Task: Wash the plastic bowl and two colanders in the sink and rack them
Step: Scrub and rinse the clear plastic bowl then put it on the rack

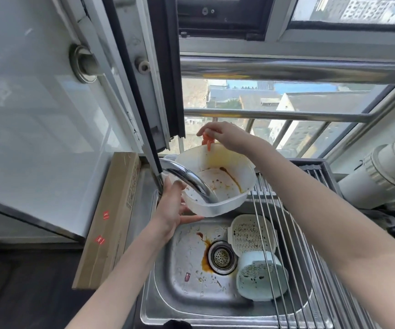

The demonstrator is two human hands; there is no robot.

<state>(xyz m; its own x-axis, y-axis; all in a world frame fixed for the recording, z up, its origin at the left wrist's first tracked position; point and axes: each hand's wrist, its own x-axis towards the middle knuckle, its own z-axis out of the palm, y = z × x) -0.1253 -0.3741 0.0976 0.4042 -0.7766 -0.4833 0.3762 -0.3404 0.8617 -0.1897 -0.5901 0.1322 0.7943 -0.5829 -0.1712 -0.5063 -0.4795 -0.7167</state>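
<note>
My left hand (171,207) holds a white plastic bowl (225,176) by its near-left rim, tilted above the steel sink (191,288). Brown-orange sauce streaks the bowl's inside. My right hand (225,136) reaches over the bowl's far rim and pinches a small orange thing (207,142) there. A white colander (251,235) and a pale green colander (260,279), both speckled with dirt, lie in the sink's right side, partly under the rack rods.
The chrome tap (187,176) arches in front of the bowl. A roll-up rod rack (310,257) spans the sink's right part. Sauce stains ring the drain strainer (222,257). A cardboard box (111,217) leans left of the sink. Window bars (274,116) stand behind.
</note>
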